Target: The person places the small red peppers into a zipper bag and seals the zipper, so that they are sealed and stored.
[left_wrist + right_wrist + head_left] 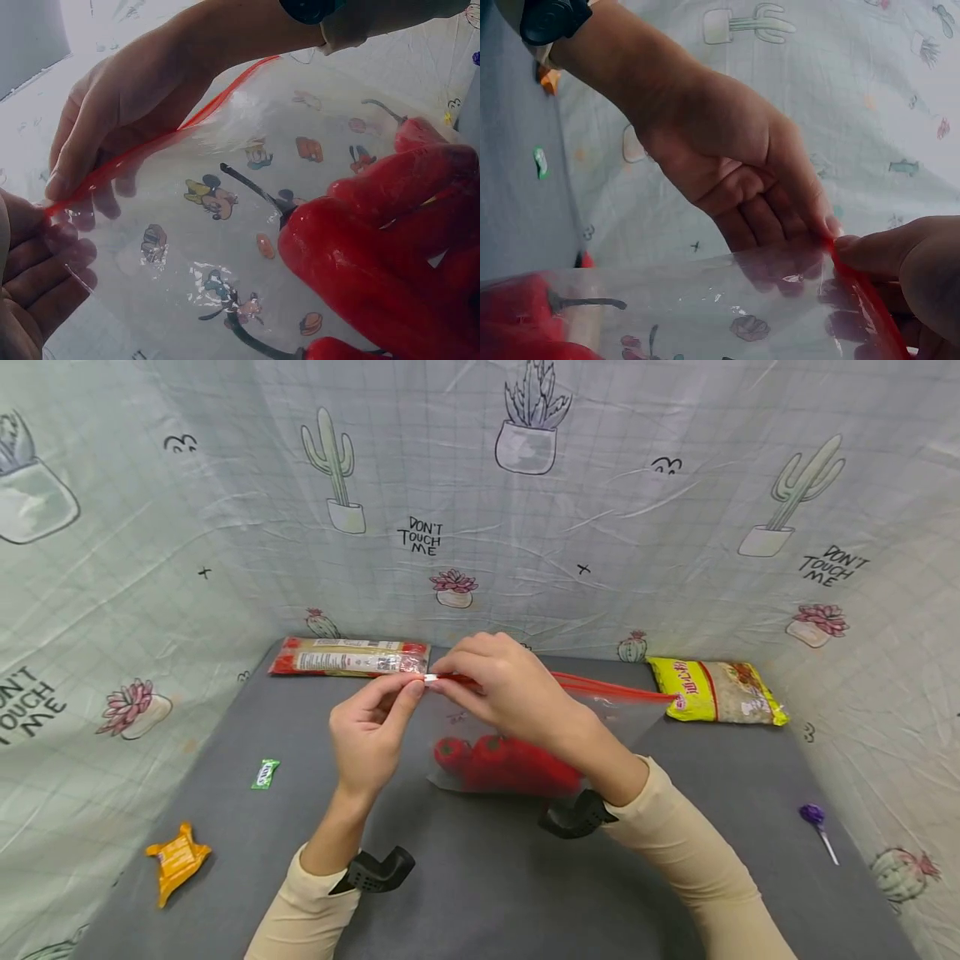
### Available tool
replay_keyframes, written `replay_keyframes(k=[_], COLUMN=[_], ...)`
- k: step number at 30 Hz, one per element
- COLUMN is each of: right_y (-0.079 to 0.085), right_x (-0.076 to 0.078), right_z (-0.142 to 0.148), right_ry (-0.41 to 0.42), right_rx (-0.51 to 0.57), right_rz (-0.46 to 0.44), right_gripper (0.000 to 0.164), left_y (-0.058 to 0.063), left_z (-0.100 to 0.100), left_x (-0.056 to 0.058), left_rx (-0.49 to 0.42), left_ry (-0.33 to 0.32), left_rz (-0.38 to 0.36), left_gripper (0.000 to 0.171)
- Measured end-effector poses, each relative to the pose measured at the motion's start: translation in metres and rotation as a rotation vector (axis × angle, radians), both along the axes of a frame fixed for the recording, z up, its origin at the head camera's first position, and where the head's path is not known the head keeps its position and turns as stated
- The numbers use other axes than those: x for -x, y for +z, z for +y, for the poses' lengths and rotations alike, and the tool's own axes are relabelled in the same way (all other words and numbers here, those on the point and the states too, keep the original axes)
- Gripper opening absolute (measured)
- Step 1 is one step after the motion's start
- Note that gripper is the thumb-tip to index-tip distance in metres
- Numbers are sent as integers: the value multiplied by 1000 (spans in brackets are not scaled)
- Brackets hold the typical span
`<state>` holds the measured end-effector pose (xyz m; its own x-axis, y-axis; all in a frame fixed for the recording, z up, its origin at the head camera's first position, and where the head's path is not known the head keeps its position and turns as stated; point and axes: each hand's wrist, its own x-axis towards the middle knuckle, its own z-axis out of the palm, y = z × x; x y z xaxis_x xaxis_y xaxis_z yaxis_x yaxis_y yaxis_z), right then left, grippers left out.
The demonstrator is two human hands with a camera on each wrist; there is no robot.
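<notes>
A clear zip bag [630,718] with a red zip edge and printed cartoon figures hangs between the hands. Inside it lie several red peppers [352,247] with dark stems. My left hand [367,735] pinches the bag's top left corner between thumb and forefinger. Close beside it, my right hand [510,685] pinches the red zip edge [862,292] near that same corner. The thumbs nearly meet there in the right wrist view. In the head view the right hand and forearm hide part of the zip edge and some of the peppers.
On the grey table [465,893], a noodle packet [352,658] lies back left and a yellow food bag [716,692] back right. A green sweet [265,774] and an orange packet [178,862] lie left, a purple lollipop [812,815] right. Patterned cloth walls surround the table.
</notes>
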<state>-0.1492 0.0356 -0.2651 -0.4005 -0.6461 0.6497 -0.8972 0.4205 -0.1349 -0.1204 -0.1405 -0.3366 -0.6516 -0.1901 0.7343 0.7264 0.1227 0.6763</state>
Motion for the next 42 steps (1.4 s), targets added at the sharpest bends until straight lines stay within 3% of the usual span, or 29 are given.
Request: replay_keyframes(k=[6,15,30,33,37,40,42], right_y=[-2,0,-7,-9,-9,-9,-9], right_x=[-1,-4,-18,-22,-31,-36,-37], right_z=[-2,16,109,127,150,165,173], right_ry=[1,-16,-66,-77,-112,-131,-140], right_rx=[0,-25,9,11,8,16,25], right_rz=[-7,-72,-43,-55,-73,-80,-69], right_gripper=[10,10,10,22,12,32,34], left_y=[1,2,3,3,1,0,0], left_z=[0,4,2,2,1,1,1], left_x=[1,-2,-1,-1,0,0,0], left_rx=[50,50,7,11,13,18,22], left_ry=[45,85,85,93,96,96,92], left_rz=[63,71,100,101,102,105,108], left_gripper=[13,6,8,5,4,4,5])
